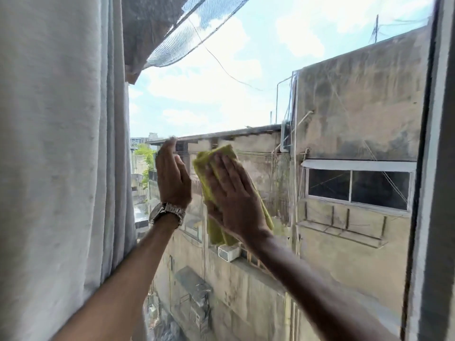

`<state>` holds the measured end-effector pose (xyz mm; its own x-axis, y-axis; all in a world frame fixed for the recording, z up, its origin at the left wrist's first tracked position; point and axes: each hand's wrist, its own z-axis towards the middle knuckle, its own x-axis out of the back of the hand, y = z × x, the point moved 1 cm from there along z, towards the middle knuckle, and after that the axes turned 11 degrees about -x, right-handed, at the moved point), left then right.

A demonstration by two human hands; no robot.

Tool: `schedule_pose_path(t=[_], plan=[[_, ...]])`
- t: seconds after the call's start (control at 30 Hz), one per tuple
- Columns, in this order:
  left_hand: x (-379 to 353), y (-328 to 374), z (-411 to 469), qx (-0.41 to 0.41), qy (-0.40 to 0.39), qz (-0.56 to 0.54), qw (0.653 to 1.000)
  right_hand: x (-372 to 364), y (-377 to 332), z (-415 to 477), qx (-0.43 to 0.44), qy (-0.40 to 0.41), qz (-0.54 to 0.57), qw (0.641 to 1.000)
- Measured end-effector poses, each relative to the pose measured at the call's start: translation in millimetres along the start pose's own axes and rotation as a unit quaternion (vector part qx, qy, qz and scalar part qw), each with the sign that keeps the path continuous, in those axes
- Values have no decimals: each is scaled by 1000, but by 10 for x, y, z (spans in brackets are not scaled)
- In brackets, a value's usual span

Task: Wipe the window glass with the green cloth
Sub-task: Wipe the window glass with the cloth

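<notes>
In the head view, the green cloth (216, 173) is a yellow-green, soft-napped rag, folded or bunched into a long pad that runs from upper left to lower right. Its top end shows a rounded, folded corner above the fingertips, and its lower end hangs in loose folds below the wrist. It lies flat against the window glass (221, 99), roughly midway up the pane and nearer the left edge than the right.

The right hand (234, 195) is spread open with fingers extended and slightly fanned, its palm pressed onto the cloth, covering the middle of it; it pins the cloth to the glass rather than closing around it.

The left hand (172, 178) is just beside the cloth on its left, apart from it, open with fingers straight and together, pointing up, and holding nothing. Whether its fingertips touch the glass cannot be told, as they are blurred. A metal wristwatch (167, 214) sits on the left wrist.

A pale grey curtain (61, 143) hangs along the left edge of the window, and a dark window frame (428, 168) borders the right edge. Through the glass appear weathered concrete buildings (357, 107) and a cloudy sky.
</notes>
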<state>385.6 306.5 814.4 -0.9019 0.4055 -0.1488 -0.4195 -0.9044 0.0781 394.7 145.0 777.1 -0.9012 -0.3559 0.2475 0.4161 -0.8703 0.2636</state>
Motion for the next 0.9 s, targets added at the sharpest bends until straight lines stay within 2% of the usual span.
schedule_pose_path(t=[0.07, 0.13, 0.17, 0.23, 0.3, 0.4, 0.53, 0.63, 0.7, 0.73, 0.77, 0.8, 0.83, 0.87, 0.9], plan=[[257, 80, -176, 62, -8, -15, 998, 61, -127, -499, -5, -64, -6, 998], [482, 220, -561, 165, -46, -41, 984, 212, -136, -681, -27, -105, -41, 993], [570, 294, -783, 231, -83, -59, 968, 328, -123, -669, -37, -112, -65, 991], [685, 498, -1189, 354, -179, -139, 907, 579, -79, -564, -59, -111, -112, 986], [702, 789, -1453, 383, -271, -252, 846, 745, -12, -442, -78, -132, -135, 979], [701, 1268, -1604, 363, -346, -325, 802, 983, 63, -391, -93, -218, -82, 968], [555, 1687, -1794, 422, -336, -383, 750, 1169, 308, -510, -103, -255, -68, 959], [659, 1879, -2126, 502, -348, -408, 678, 1326, 542, -904, -142, -285, -16, 948], [862, 2013, -2520, 554, -350, -435, 618, 1413, 648, -1442, -238, -331, 54, 912], [986, 2087, -2757, 579, -350, -445, 587, 1460, 655, -1813, -313, -369, 116, 867], [1139, 2183, -3043, 610, -350, -452, 549, 1507, 616, -2278, -408, -411, 202, 790], [1288, 2267, -3324, 639, -352, -455, 511, 1551, 525, -2768, -504, -446, 298, 677], [1464, 2391, -3671, 668, -361, -440, 479, 1603, 383, -3346, -591, -475, 377, 532], [1635, 2524, -4036, 694, -377, -409, 457, 1644, 216, -3937, -660, -492, 425, 377], [1835, 2672, -4440, 716, -403, -367, 436, 1712, 15, -4553, -710, -492, 441, 242]])
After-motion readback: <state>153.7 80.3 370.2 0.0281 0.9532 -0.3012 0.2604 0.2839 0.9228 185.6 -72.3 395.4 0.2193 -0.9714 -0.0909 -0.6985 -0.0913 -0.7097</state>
